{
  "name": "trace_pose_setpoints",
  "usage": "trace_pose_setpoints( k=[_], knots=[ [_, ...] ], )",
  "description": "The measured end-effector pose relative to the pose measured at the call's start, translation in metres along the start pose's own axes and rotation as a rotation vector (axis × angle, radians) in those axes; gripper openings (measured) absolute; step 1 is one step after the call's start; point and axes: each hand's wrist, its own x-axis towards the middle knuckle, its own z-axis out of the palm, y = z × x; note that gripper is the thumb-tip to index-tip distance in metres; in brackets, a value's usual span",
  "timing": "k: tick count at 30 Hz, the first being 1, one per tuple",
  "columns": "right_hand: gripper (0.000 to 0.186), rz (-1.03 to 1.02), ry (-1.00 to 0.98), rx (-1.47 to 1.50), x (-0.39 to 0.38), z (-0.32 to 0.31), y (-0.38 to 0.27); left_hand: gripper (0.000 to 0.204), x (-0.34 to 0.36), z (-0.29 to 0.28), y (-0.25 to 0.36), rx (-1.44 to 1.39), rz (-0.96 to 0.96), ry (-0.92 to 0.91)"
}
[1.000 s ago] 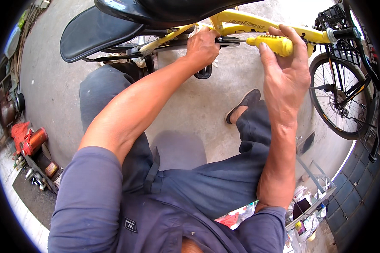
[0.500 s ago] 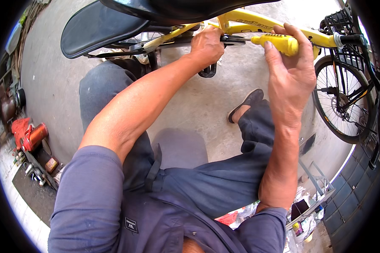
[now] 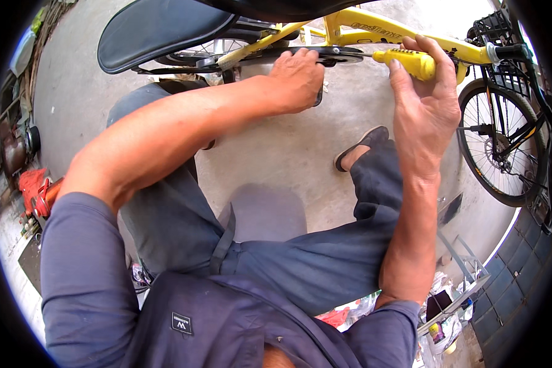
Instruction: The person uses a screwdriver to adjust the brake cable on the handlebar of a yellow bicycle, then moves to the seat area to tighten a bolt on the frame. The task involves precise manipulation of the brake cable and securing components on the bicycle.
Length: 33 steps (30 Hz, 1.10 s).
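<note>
A yellow bicycle frame stretches across the top, with a black chainring below it. My left hand is closed around the black pedal, most of which it hides, its fingertips near the chainring's edge. Between the thumb and fingers of my right hand is a yellow-handled screwdriver. Its thin metal shaft points left, with the tip at the right side of the chainring; whether it touches is too small to tell.
A black padded seat juts out at upper left. To the right stands another bicycle's wheel. Red cloth lies among clutter at far left. A grey metal frame and loose packaging are at lower right.
My left hand has moved down and slightly left, its elbow swinging outward to the left. The pedal sits further right. My right hand and the screwdriver have hardly moved.
</note>
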Motion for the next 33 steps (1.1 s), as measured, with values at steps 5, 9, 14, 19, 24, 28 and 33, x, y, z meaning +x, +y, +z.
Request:
trace_pose_setpoints(
  k=[5, 9, 14, 19, 24, 28, 33],
  knots=[
    [0.044, 0.071, -0.001, -0.001, -0.002, -0.005, -0.006, 0.039, -0.016, 0.003, -0.019, 0.017, -0.008, -0.056],
    [0.044, 0.11, -0.002, 0.098, 0.001, -0.008, -0.011, 0.046, -0.017, 0.011, -0.015, -0.005, 0.01, -0.03],
    [0.044, 0.105, -0.037, 0.038, 0.006, -0.003, -0.011, 0.045, -0.01, 0.005, -0.007, -0.022, -0.022, -0.056],
    [0.044, 0.146, -0.033, 0.015, 0.004, -0.002, -0.01, 0.035, -0.005, -0.002, -0.01, -0.026, 0.005, -0.13],
    [0.045, 0.04, -0.116, -0.06, 0.004, -0.003, -0.009, 0.031, -0.008, -0.004, -0.013, -0.031, 0.03, -0.108],
    [0.046, 0.013, -0.135, -0.027, 0.008, 0.001, -0.009, 0.028, -0.006, -0.008, -0.015, -0.063, 0.027, -0.16],
    [0.045, 0.07, -0.108, -0.033, 0.01, 0.001, -0.011, 0.027, -0.006, -0.008, -0.015, -0.078, 0.023, -0.145]
  ],
)
